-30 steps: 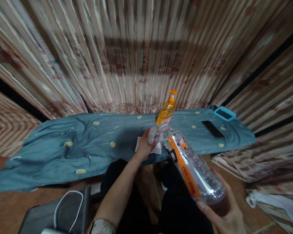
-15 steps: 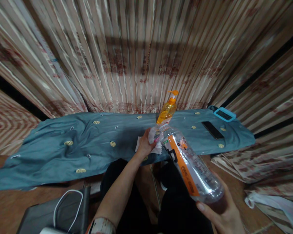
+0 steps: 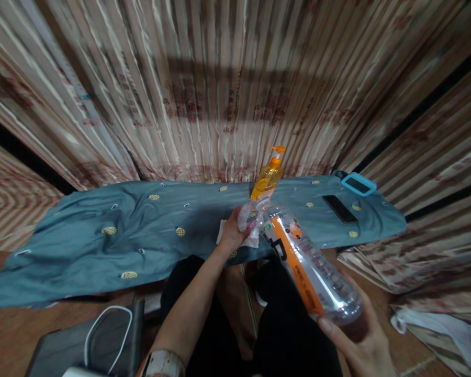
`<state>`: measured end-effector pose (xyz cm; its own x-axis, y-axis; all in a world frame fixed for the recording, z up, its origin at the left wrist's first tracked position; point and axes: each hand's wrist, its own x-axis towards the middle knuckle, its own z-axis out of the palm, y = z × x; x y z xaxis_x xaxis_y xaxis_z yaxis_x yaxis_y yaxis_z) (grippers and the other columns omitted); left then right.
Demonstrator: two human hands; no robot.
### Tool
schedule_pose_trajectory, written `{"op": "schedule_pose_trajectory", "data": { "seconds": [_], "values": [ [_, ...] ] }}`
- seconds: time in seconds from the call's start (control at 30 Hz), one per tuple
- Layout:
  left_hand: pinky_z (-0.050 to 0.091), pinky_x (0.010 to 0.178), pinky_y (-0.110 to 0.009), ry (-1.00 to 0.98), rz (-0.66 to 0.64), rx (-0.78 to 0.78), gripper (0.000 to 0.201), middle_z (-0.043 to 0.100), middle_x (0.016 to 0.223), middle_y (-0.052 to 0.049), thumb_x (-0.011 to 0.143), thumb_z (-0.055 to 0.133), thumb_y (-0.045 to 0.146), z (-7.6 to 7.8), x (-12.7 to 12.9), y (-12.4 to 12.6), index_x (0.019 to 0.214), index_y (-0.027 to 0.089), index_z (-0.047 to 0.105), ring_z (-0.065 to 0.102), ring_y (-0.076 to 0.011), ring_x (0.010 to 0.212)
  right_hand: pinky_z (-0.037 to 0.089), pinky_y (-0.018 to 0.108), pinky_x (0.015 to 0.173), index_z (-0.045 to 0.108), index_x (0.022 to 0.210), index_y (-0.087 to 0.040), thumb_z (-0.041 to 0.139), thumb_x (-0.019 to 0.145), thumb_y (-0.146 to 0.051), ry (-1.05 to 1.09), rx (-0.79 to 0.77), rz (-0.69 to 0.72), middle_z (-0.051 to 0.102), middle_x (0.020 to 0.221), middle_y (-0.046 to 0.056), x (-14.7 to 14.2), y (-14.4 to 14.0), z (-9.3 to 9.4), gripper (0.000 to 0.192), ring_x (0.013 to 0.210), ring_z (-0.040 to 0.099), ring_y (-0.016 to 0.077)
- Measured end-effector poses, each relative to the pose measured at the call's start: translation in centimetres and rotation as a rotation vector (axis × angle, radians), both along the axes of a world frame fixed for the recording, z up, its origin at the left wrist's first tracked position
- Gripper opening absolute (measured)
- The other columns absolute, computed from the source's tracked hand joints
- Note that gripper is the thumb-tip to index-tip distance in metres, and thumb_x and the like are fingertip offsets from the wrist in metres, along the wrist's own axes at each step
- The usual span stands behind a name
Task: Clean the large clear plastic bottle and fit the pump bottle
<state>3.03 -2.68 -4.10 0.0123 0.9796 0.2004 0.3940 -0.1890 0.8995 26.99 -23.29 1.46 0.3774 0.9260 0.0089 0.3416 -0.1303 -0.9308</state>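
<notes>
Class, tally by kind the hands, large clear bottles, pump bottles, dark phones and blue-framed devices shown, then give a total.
Left hand and right hand: 2
Large clear bottle: 1
Pump bottle: 1
Dark phone: 1
Blue-framed device: 1
Total: 6

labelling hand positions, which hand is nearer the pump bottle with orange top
Left. In view, the left hand is just below and left of the pump bottle, by the neck of the clear bottle; the right hand is farther, lower right, at that bottle's base.
</notes>
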Motion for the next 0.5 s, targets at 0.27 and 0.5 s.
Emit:
{"op": "schedule_pose_trajectory", "data": {
  "seconds": [0.27,0.5],
  "values": [
    [0.054,0.098,-0.04,0.009,-0.033,0.006,0.062,0.071,0.122,-0.007,0.074,0.072,0.02,-0.1,-0.1,0.0,0.132,0.021,0.051,0.068,-0.0264,0.112,0.061,0.041,0.091,0.051,0.14,-0.021,0.091,0.063,-0.036,0.116,0.094,0.001,0.067,0.134,0.012,-0.3,0.1,-0.4,0.088,0.116,0.068,0.0361],
    [0.054,0.098,-0.04,-0.004,-0.036,0.02,0.062,0.071,0.124,-0.009,0.074,0.072,0.022,-0.2,-0.1,0.1,0.132,0.019,0.051,0.069,-0.0274,0.112,0.058,0.045,0.097,0.049,0.143,-0.021,0.09,0.062,-0.04,0.091,0.06,-0.05,0.065,0.136,0.012,-1.4,-0.1,0.4,0.093,0.123,0.065,0.0381]
  ]
}}
